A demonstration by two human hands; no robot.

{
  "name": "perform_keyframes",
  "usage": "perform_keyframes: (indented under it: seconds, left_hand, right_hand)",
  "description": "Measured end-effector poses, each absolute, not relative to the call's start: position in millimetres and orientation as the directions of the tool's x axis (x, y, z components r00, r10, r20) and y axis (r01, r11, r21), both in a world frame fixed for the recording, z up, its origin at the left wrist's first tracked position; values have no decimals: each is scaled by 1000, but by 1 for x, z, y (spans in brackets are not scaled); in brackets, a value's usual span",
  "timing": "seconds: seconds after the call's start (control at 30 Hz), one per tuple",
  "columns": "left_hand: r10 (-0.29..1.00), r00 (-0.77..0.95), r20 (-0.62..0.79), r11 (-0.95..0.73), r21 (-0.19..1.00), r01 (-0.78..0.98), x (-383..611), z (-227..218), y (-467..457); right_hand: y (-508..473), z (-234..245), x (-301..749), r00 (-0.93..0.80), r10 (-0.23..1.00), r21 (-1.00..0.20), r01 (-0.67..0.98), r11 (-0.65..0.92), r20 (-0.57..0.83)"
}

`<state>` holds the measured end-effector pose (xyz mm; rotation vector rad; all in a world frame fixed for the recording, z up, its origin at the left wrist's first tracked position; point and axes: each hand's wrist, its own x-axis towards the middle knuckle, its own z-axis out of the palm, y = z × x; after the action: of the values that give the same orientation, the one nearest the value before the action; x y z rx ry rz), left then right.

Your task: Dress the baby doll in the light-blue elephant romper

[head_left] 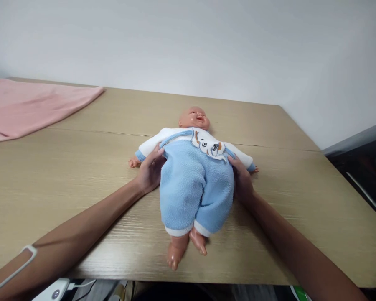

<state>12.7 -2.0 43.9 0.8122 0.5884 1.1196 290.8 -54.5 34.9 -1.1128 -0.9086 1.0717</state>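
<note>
Head view, doll (196, 184) face-up, head far, feet near, left hand (150, 171), right hand (242, 179), fingers (159, 151) gripping its flanks

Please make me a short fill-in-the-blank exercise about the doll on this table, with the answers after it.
1. The doll lies on its ____ on the wooden table.
2. Its fleece overalls are ____ in colour.
3. The left hand and the right hand each rest against one ____ of the doll's body.
4. The cloth at the table's far left is ____.

Missing words: back; blue; side; pink.
</note>
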Motion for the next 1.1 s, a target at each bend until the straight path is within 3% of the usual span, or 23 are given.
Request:
perform_keyframes:
  seconds: [0.2,0.47,0.73,1.1]
  left_hand:
    - [963,268,32,112,855,-506,13,37,5]
    - [984,102,143,-113,959,-260,10,26,10]
    - [976,29,218,-210,964,-161,9,26,9]
    - [949,-81,306,-314,941,-127,8,22,9]
  right_hand:
    - [-51,20,294,283,954,-992,-48,120,101]
    - [-42,15,300,220,964,-986,102,132,152]
    - [-47,17,297,297,921,-952,246,180,251]
    - [-57,17,299,441,811,-911,324,256,385]
